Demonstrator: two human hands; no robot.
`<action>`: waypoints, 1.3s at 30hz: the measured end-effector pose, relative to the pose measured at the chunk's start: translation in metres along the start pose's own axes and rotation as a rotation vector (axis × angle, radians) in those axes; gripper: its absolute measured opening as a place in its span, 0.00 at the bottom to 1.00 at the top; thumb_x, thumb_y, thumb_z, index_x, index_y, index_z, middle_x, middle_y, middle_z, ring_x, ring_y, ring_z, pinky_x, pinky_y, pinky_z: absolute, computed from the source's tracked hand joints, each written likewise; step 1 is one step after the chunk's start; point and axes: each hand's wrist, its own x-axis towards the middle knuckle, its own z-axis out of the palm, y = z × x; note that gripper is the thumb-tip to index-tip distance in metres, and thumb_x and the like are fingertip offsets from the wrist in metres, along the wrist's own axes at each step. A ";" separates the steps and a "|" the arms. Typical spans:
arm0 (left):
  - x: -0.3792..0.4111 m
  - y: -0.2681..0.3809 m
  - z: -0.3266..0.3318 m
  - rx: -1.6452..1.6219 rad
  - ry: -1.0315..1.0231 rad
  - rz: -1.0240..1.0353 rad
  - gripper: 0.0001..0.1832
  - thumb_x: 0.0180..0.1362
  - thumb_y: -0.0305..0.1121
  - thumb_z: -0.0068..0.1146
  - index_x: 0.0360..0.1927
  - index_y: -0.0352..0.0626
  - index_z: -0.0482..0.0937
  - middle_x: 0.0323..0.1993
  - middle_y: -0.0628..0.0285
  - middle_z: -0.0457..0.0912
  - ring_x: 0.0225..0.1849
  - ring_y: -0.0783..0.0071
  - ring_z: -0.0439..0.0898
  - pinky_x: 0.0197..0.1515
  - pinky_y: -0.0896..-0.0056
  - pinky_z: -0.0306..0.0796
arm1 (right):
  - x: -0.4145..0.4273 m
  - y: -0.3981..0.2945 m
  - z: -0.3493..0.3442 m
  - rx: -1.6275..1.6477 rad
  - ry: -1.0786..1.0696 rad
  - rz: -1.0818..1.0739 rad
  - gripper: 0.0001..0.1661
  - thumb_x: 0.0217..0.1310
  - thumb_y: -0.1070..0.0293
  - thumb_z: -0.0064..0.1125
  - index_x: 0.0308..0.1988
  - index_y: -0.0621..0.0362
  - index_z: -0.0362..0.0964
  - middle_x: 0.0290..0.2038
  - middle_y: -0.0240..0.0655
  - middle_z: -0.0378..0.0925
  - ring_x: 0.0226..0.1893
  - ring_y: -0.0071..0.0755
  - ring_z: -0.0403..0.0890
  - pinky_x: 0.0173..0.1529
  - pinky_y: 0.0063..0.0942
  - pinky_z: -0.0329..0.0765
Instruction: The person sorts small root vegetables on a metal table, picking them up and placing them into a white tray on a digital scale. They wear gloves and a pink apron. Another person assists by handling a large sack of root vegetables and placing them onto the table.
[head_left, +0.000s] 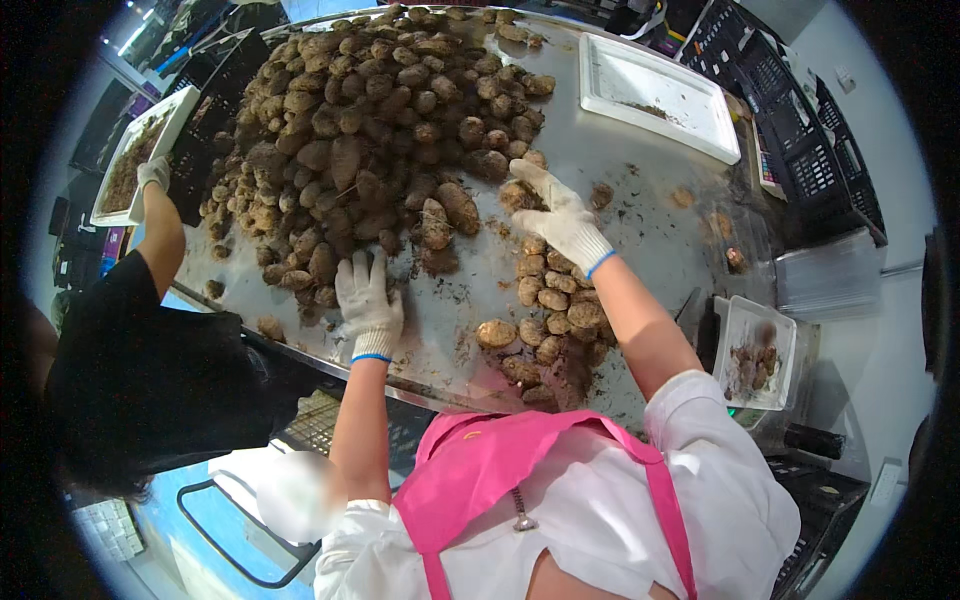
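Note:
A large heap of brown, hairy taro corms (345, 161) covers the left and middle of a metal table (457, 300). My left hand (367, 300), in a white knitted glove, rests palm down at the heap's near edge, its fingertips against the lowest corms and nothing in its grasp. To the right, my gloved right hand (559, 214) has its thumb and fingers around a single taro corm (519, 196). Below that hand, a smaller group of cleaner-looking taro corms (555, 300) lies on the metal, partly hidden by my right forearm.
A white tray (660, 94) with dirt scraps stands at the back right. Black crates (810, 161) line the right side, near a small tub (757, 352) holding dark pieces. At left, a co-worker's gloved hand (154, 174) grips a white tray of debris (139, 161).

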 end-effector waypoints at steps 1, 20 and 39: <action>-0.001 0.001 0.004 -0.124 0.190 0.061 0.35 0.58 0.36 0.62 0.70 0.52 0.64 0.70 0.54 0.65 0.70 0.55 0.63 0.72 0.60 0.58 | -0.011 -0.010 0.004 0.127 -0.034 -0.053 0.46 0.48 0.86 0.65 0.67 0.49 0.62 0.69 0.27 0.63 0.70 0.28 0.61 0.76 0.31 0.53; -0.076 0.040 -0.032 -2.333 -0.471 0.027 0.33 0.61 0.39 0.63 0.67 0.38 0.65 0.54 0.58 0.78 0.46 0.70 0.81 0.45 0.68 0.79 | -0.124 -0.037 0.128 0.303 0.092 -0.071 0.09 0.57 0.81 0.62 0.40 0.60 0.80 0.46 0.35 0.80 0.50 0.30 0.77 0.54 0.28 0.75; -0.088 -0.040 -0.033 -1.922 -0.188 0.235 0.32 0.60 0.32 0.64 0.67 0.37 0.66 0.57 0.59 0.76 0.55 0.71 0.77 0.57 0.68 0.73 | -0.110 -0.061 0.199 -0.509 0.191 -0.092 0.25 0.66 0.45 0.55 0.33 0.59 0.76 0.28 0.45 0.80 0.29 0.48 0.81 0.33 0.42 0.73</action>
